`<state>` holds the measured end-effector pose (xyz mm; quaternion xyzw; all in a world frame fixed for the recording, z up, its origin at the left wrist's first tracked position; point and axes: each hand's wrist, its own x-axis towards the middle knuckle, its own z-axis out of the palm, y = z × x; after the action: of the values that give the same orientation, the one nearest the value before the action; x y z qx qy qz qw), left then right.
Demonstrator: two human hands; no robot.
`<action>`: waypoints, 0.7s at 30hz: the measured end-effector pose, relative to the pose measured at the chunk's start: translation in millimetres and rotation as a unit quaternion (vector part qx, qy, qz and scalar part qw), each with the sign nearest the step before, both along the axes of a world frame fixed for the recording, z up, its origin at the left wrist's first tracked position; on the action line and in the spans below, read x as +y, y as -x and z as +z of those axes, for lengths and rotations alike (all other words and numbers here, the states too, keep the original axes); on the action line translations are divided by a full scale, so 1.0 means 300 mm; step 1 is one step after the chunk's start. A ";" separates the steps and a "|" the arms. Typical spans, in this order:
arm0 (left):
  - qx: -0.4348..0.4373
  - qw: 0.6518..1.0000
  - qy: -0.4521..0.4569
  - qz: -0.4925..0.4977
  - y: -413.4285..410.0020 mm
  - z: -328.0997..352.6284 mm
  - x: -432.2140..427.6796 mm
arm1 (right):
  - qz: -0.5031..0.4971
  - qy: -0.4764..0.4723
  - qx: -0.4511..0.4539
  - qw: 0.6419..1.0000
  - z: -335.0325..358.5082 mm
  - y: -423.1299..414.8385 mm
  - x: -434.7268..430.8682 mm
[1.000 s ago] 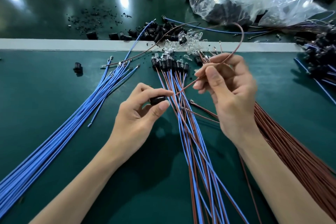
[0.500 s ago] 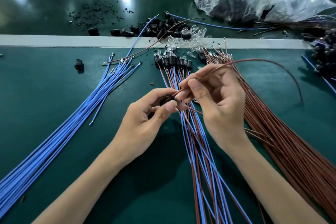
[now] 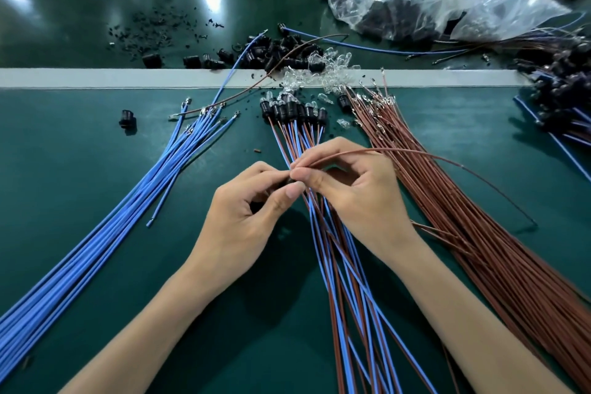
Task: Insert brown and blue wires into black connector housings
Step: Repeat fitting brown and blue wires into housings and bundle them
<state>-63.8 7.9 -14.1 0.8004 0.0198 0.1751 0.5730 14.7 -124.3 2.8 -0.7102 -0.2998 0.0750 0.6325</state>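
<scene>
Two hands fingertip-to-fingertip: left hand [image 3: 243, 217] pinches black housing [image 3: 288, 182], right hand [image 3: 361, 195] pinches brown wire [image 3: 415, 153], tip pointing left, length arcing right.

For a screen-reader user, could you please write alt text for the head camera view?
Over a green table, the left hand pinches a small black connector housing while the right hand holds a thin brown wire to it. Loose blue wires lie left, brown wires right.

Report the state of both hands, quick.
Left hand: closed, pinching a black connector housing, mostly hidden by the fingers.
Right hand: closed, pinching one brown wire near its end.
</scene>
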 end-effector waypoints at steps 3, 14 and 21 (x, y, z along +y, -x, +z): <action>0.006 1.000 0.016 0.003 -0.003 0.000 -0.003 | 0.030 -0.107 0.128 0.986 0.013 -0.013 -0.003; 0.034 0.999 0.025 0.025 0.004 0.004 -0.013 | 0.030 -0.026 0.101 0.994 0.004 -0.022 -0.013; 0.121 0.985 0.108 -0.066 0.019 0.042 -0.020 | 0.002 -0.045 0.132 0.990 0.005 -0.042 -0.023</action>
<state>-69.5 2.0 -1.5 0.7485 0.0548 0.0357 0.6599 27.4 -131.2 4.4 -0.6644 -0.2186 0.1557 0.6976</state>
